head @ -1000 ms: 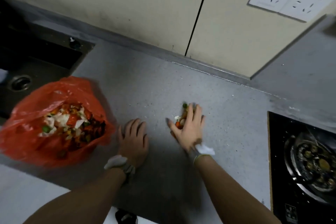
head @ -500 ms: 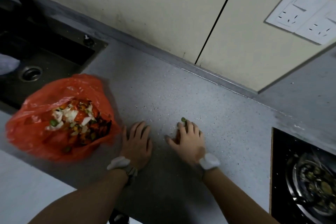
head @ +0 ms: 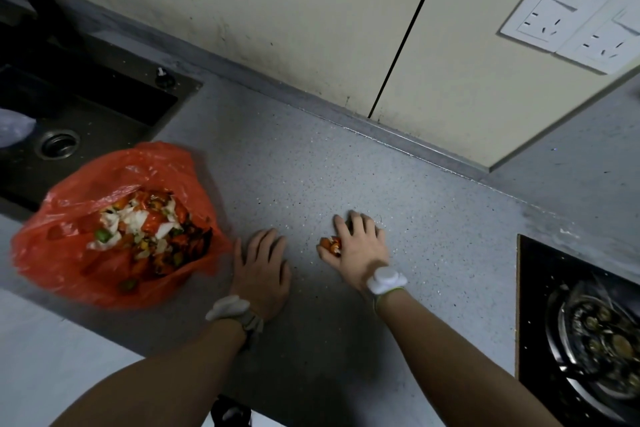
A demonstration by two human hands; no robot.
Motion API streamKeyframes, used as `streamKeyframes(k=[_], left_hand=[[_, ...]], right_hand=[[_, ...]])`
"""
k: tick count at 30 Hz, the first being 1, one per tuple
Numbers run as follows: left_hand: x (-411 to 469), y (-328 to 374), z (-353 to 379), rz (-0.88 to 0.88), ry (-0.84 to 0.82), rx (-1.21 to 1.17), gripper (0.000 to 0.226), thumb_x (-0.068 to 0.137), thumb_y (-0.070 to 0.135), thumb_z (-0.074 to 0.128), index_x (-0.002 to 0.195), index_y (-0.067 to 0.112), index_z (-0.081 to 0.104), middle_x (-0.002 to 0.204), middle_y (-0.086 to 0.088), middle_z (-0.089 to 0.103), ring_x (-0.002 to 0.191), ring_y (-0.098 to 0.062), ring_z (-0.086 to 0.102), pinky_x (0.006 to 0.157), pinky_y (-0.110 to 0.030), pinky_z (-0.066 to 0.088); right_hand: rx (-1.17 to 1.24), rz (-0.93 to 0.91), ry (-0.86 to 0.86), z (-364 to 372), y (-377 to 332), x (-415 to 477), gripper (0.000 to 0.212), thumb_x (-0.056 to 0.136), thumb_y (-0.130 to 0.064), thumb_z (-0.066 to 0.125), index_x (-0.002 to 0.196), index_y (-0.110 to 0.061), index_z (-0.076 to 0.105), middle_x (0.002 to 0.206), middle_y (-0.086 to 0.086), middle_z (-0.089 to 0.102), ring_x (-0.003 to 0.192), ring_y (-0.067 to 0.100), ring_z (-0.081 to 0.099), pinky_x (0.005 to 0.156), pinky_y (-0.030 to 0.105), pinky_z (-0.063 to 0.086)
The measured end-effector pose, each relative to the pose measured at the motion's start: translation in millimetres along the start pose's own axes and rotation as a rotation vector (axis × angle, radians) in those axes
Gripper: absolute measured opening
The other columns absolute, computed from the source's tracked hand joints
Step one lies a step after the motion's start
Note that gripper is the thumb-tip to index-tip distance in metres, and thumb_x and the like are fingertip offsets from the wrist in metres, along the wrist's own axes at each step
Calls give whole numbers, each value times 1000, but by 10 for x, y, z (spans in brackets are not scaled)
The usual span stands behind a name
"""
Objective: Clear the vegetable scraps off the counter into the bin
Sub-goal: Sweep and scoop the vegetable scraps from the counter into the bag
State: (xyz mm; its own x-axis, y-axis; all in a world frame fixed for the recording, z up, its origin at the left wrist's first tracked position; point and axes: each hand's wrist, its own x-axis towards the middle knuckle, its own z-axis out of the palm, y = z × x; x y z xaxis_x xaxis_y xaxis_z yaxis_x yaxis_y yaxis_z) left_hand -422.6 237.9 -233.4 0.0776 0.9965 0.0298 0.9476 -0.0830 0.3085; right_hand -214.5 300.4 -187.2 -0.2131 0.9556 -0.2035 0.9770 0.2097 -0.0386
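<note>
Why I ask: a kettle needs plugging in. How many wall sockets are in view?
2, side by side on the wall at upper right: the left socket and the right socket, cut by the frame edge. More may lie beyond it.

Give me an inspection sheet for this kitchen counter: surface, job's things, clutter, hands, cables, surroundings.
Surface: grey speckled stone counter, bare between wall and hands.
Job's things: red plastic bag, open, holding mixed vegetable scraps; orange vegetable scraps loose on the counter.
Clutter: nothing seen.
Hands: left hand flat on the counter beside the bag; right hand curled over the orange scraps.
Cables: nothing seen.
Surroundings: dark steel sink behind the bag; black gas hob at right; white wall sockets.
</note>
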Motion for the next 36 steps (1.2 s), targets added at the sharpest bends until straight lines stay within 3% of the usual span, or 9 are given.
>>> streamKeyframes(k=[7, 11, 14, 17, 21, 23, 25, 29, 36], left_hand=[[-2, 14, -14, 1, 21, 6, 53, 89, 35, 41, 136, 13, 53, 145, -8, 46, 138, -27, 36, 114, -63, 20], [-2, 25, -28, -5, 16, 18, 52, 90, 34, 39, 137, 14, 53, 145, -6, 46, 138, -25, 35, 116, -61, 18], [-7, 27, -36, -8, 27, 26, 51, 90, 34, 41, 135, 15, 54, 145, -5, 47, 138, -25, 36, 117, -59, 16], [-4, 19, -58, -22, 15, -33, 52, 88, 36, 40, 133, 15, 55, 144, -4, 48, 138, -25, 36, 117, -58, 16], [44, -21, -199, -48, -171, -116, 59, 89, 36, 44, 146, 22, 40, 155, 2, 29, 146, -20, 17, 121, -50, 0], [103, -32, -271, -36, -234, -237, 56, 92, 30, 47, 148, 22, 39, 157, 3, 28, 147, -18, 16, 122, -45, 2], [110, -47, -460, -33, -195, -434, 48, 91, 22, 48, 138, 15, 54, 148, -3, 46, 140, -21, 36, 120, -38, 21], [-17, -107, -927, -109, -10, -787, 37, 84, 17, 45, 108, 13, 73, 106, 1, 73, 102, -15, 67, 95, -30, 51], [-305, -858, -1644, -439, 363, -823, 32, 91, 4, 49, 90, 26, 71, 83, 17, 70, 83, -1, 64, 82, -25, 51]], right_hand=[[-6, -23, 23, 17, -66, -24, 45, 101, -42, 36, 138, -17, 43, 141, 14, 44, 123, 32, 45, 81, 45, 55], [172, 126, -27, -105, 16, 15, 45, 99, -41, 42, 135, -15, 47, 137, 12, 52, 118, 32, 55, 90, 43, 52], [580, 425, 9, -305, 57, -38, 36, 96, -41, 49, 123, -19, 58, 105, 8, 67, 83, 24, 70, 73, 36, 59], [1288, 728, 70, -505, 62, -117, 24, 99, -26, 50, 86, -8, 58, 62, 9, 55, 33, 16, 49, 33, 20, 40], [2051, 1031, -23, -604, 63, -153, 27, 92, -26, 50, 68, -13, 48, 57, 6, 50, 38, 18, 45, 36, 14, 32], [2230, 1031, -52, -595, -12, -134, 24, 91, -25, 47, 69, -14, 49, 57, 3, 51, 46, 17, 49, 38, 11, 31], [2316, 940, -117, -685, -244, -97, 16, 83, -22, 49, 70, -14, 49, 54, 4, 54, 53, 18, 50, 38, 12, 32], [2377, 768, -268, -953, -912, 132, 19, 83, -23, 49, 67, -13, 51, 54, 3, 55, 48, 17, 54, 38, 12, 33], [2320, 452, -528, -1333, -2355, 536, 30, 91, -32, 48, 67, -15, 55, 64, 2, 55, 51, 15, 52, 37, 15, 31]])
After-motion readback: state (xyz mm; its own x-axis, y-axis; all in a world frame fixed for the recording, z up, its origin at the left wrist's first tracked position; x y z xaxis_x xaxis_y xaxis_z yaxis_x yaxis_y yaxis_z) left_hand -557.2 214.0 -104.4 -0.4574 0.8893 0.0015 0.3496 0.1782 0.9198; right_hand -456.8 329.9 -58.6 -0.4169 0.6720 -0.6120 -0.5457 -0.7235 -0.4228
